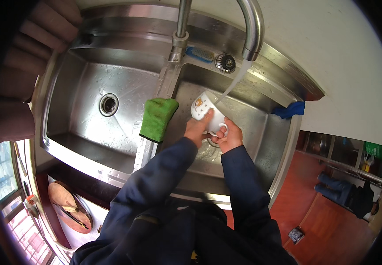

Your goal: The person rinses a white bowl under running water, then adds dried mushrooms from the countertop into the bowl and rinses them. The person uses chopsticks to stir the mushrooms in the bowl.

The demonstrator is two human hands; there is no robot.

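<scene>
Both my hands hold a white ceramic cup (201, 107) with a printed cartoon figure and small marks, tilted above the right basin (250, 132) of a steel double sink. My left hand (197, 128) grips the cup's near side, thumb up along its wall. At the cup's handle, the fingers of my right hand (229, 136) are wrapped. A stream of water (235, 79) runs from the curved faucet spout (253, 39) into the cup's mouth. The cup's inside is mostly hidden, and my hands partly cover the drain below.
A green cloth (159, 116) hangs over the divider beside the left basin (128, 89). A blue brush (200, 54) and a drain strainer (225, 63) lie on the back ledge. A blue cloth (290, 110) drapes the right rim. A round cutting board (65, 202) holds a knife. Another person (346, 195) appears far right.
</scene>
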